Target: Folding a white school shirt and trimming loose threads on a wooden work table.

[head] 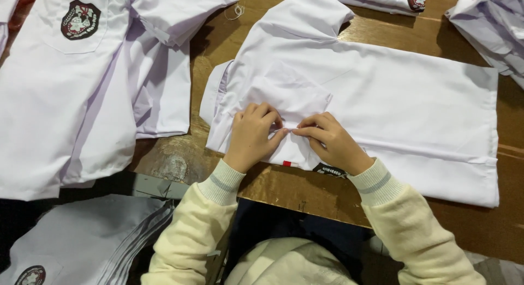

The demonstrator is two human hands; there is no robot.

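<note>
Count of items on and around the wooden table (273,187).
2 hands, left hand (252,135) and right hand (334,143); 5 white shirts in view, 1 under the hands (382,94), 1 at left (71,88), 2 at the top edge, 1 at lower left; 4 dark crest badges fully visible.

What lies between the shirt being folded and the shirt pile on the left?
In the head view, only bare wooden table separates the folded shirt from the left pile.

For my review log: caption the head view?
Both hands, left hand and right hand, pinch a white shirt on a wooden table.
</note>
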